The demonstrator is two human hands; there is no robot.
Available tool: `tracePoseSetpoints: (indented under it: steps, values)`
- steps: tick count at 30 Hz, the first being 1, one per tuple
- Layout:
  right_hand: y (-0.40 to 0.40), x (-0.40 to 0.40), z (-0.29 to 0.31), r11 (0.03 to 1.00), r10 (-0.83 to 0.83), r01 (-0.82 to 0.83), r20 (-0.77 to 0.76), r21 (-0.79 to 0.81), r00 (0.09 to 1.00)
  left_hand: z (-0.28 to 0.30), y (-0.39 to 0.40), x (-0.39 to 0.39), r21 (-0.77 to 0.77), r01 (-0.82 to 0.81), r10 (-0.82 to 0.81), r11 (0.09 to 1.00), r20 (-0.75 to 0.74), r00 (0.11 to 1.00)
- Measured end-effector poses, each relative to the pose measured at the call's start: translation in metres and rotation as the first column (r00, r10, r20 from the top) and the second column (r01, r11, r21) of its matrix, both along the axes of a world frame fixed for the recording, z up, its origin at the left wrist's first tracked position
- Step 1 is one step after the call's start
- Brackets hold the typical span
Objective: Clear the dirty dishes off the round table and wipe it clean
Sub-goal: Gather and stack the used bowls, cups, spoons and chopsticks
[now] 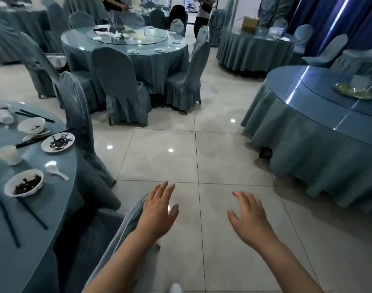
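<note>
Round table (60,166) at the person's left, only its near arc in frame; the rest runs off the left edge. Dirty dishes on it, none lifted yet: a bowl with dark scraps (23,185) nearest, a white spoon (56,170) just beyond it, a smeared plate (58,142) close to the rim, a second bowl (31,125) on a saucer, a white cup (9,154), and dark chopsticks (32,212) lying loose beside the near bowl. Scatter reads as places left where diners sat.

Left hand (158,210) is out over a covered chair back (125,225), fingers straight and spread, grasping nothing. Right hand (249,216) is likewise flat and empty over the tiled floor (202,134), well apart from the table. Judged: both hands free and forward because the person has not yet turned to the dishes.

No cloth or tray visible anywhere; what will carry or wipe is out of frame. A chair (79,115) stands against the table's rim, hiding the edge behind it. Far tables (125,45) hold small items too blurred to name. People at the back are cut off at the top.
</note>
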State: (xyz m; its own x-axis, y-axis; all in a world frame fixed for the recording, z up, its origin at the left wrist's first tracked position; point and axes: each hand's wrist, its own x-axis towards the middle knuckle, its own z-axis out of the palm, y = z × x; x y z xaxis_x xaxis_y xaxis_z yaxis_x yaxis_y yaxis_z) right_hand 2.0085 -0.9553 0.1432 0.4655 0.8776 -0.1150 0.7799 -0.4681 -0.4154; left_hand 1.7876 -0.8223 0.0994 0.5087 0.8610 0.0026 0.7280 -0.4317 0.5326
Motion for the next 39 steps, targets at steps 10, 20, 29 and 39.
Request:
tracePoseSetpoints:
  steps: [10,20,29,39]
  values:
    - [0.220,0.064,-0.013,0.974,0.224,-0.225,-0.050,-0.016,0.973,0.003,0.167,0.036,-0.005,-0.203,0.202,0.979,-0.068,0.977]
    - [0.462,0.080,-0.024,0.780,0.621,-0.622,-0.040,-0.060,0.783,-0.021,0.296,0.022,-0.016,-0.638,0.635,0.770,-0.069,0.769]
    - [0.602,0.016,-0.029,0.487,0.869,-0.866,-0.035,-0.115,0.494,-0.022,0.323,-0.016,-0.059,-0.894,0.893,0.444,-0.046,0.447]
    - [0.711,-0.127,-0.042,0.258,0.965,-0.955,-0.003,-0.143,0.262,-0.040,0.383,-0.115,-0.155,-0.970,0.981,0.189,-0.005,0.193]
